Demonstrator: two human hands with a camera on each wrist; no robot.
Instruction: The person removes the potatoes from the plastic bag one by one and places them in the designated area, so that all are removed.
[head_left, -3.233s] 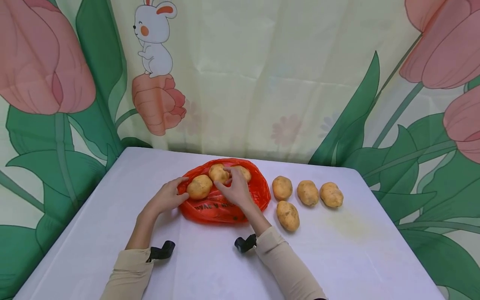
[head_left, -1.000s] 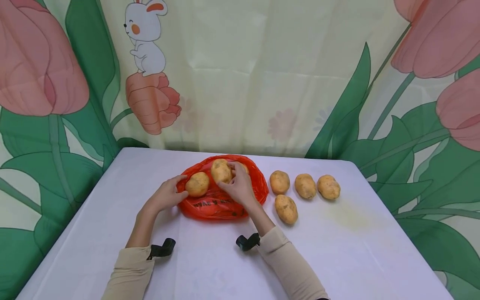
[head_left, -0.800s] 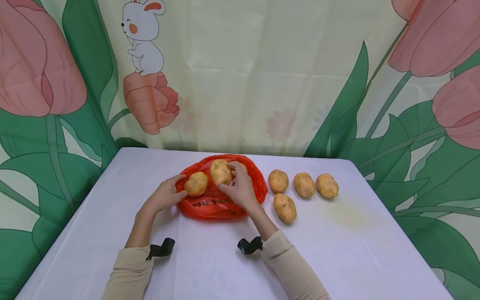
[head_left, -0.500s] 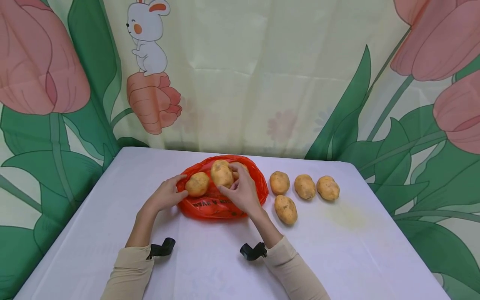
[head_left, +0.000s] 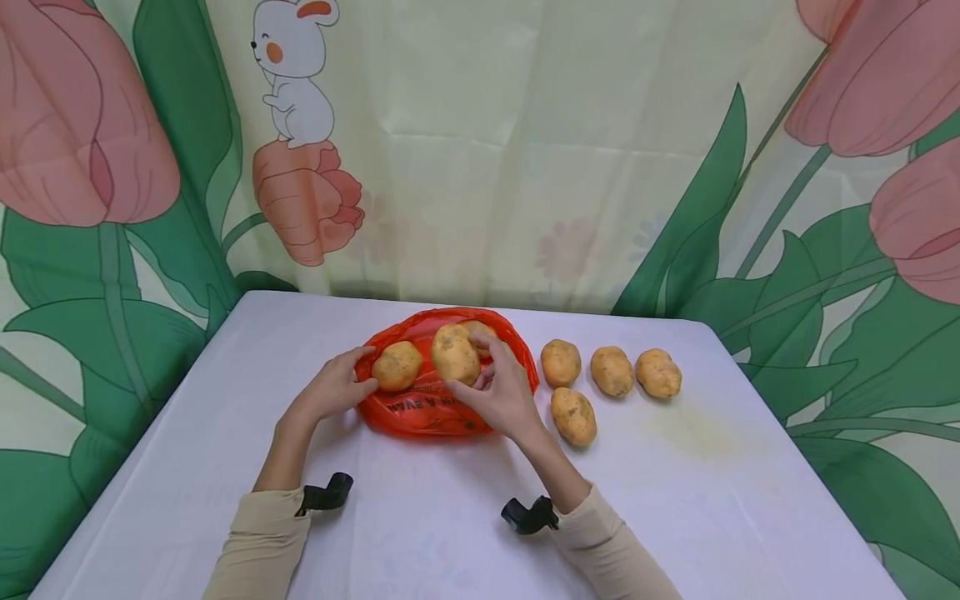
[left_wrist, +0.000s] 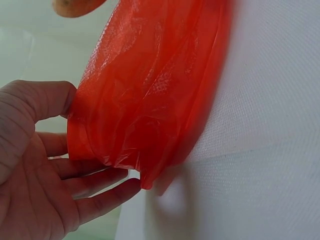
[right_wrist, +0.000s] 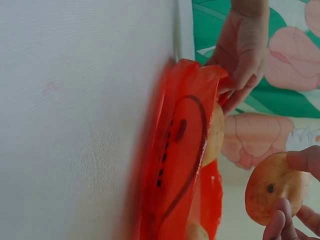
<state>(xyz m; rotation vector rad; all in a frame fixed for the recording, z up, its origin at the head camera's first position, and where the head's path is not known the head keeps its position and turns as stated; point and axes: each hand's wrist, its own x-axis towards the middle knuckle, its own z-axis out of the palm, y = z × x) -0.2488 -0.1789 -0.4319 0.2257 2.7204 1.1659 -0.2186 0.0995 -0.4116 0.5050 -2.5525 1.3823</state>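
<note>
The fingers of my right hand, parted one potato's breadth, pinch a potato above the red bag. My left hand, half-curled, holds its rim, how firmly I cannot tell. Inside: two further potatoes. Four loose potatoes lie rightward on the table.

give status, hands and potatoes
Right hand holds one potato above red bag; left hand grips bag's side; four more potatoes beside it; nothing visibly in the way.

We've got a white-clothed table before a cream backdrop: printed pink tulips, green leaves, white rabbit on a carrot. We see soft light, faint yellowish stain right of table centre.
</note>
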